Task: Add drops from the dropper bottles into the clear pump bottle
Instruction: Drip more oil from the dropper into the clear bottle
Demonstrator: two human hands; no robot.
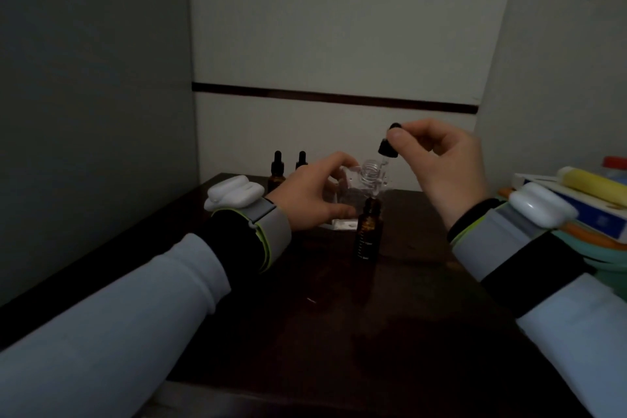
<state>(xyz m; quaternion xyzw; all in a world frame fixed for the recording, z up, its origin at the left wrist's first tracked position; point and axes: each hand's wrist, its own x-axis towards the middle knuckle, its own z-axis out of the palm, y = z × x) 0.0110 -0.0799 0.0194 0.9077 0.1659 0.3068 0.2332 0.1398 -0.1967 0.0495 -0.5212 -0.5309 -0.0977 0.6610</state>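
Observation:
The clear pump bottle (369, 180) stands open-necked on the dark table (339, 316), and my left hand (312, 193) curls round its left side. My right hand (437, 163) pinches the black bulb of a dropper (387, 146) and holds it just above and right of the bottle's neck, glass tip pointing down. An amber dropper bottle (368, 231) stands uncapped in front of the clear bottle. Two more capped amber dropper bottles (277, 170) (301, 159) stand behind my left hand.
A white pump part (342, 224) lies on the table under my left hand. At the right edge sits a stack of boxes with a yellow tube (590, 183) on top. Walls close in at the back and left.

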